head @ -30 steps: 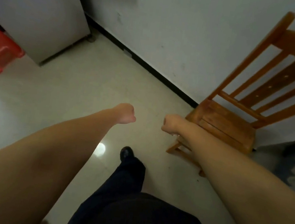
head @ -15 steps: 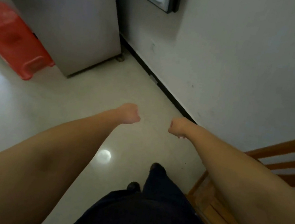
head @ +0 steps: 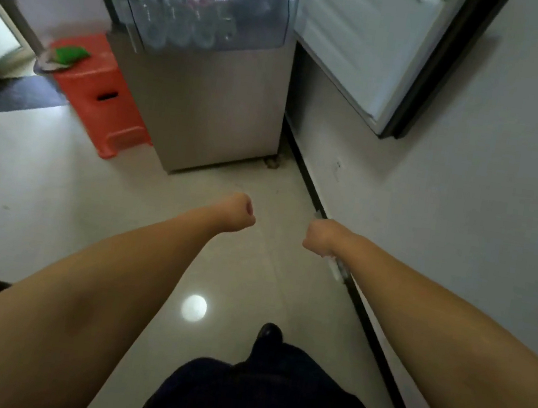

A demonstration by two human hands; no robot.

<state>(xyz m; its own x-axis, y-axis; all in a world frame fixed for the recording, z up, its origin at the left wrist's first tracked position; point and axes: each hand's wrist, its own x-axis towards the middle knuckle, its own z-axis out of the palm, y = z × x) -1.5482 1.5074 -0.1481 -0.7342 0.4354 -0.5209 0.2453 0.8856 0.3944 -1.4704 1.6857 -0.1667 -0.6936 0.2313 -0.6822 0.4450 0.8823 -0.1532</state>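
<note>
A: Items, left to right?
B: Red stool (head: 103,94), just beside fridge (head: 205,108); clear drawer (head: 210,22) jutting out, well ahead of both hands. Left hand (head: 239,211): fist, empty. Right hand (head: 320,237): fist, empty. Door (head: 370,38) open, near the wall.
A: Hazard?
B: Stepping closer could bump the jutting drawer.

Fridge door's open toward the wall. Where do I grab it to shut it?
Take the fridge door by its dark free edge, farthest from the hinge, near the lower corner. Come from the front with the right hand; the wall likely blocks the far side.
</note>
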